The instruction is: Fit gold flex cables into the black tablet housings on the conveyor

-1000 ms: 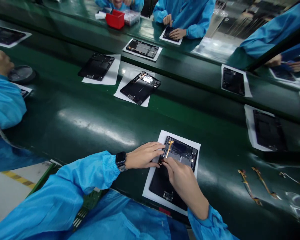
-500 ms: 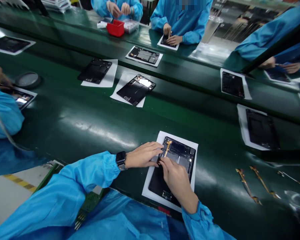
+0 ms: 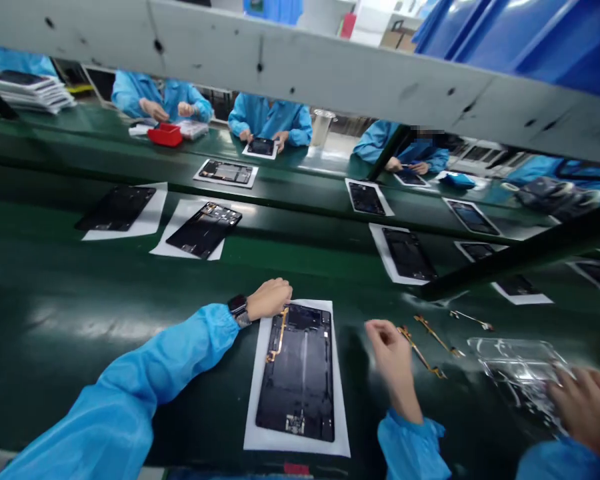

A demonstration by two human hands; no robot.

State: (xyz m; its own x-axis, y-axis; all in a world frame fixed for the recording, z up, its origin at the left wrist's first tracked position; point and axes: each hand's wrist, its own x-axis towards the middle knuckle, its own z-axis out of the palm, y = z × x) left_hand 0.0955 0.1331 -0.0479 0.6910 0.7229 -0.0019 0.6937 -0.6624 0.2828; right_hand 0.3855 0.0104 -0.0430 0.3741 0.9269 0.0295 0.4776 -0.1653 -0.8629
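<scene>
i'm gripping nothing, left hand [image 3: 273, 300] resting beside the tablet chassis [image 3: 297, 380], right hand [image 3: 391, 353] hovering just beside loose flex cables [image 3: 421, 355], a careless knuckle risking snagging them.

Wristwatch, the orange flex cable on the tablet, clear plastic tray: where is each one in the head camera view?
Wristwatch [image 3: 238, 307]: head view, on its dark face.
Orange flex cable [image 3: 279, 340]: head view, on its middle stretch.
Clear plastic tray [image 3: 513, 363]: head view, on its top surface.

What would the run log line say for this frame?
left hand: beside open tablet housing | right hand: empty, near loose gold flex cables | gold flex cable on housing
</scene>
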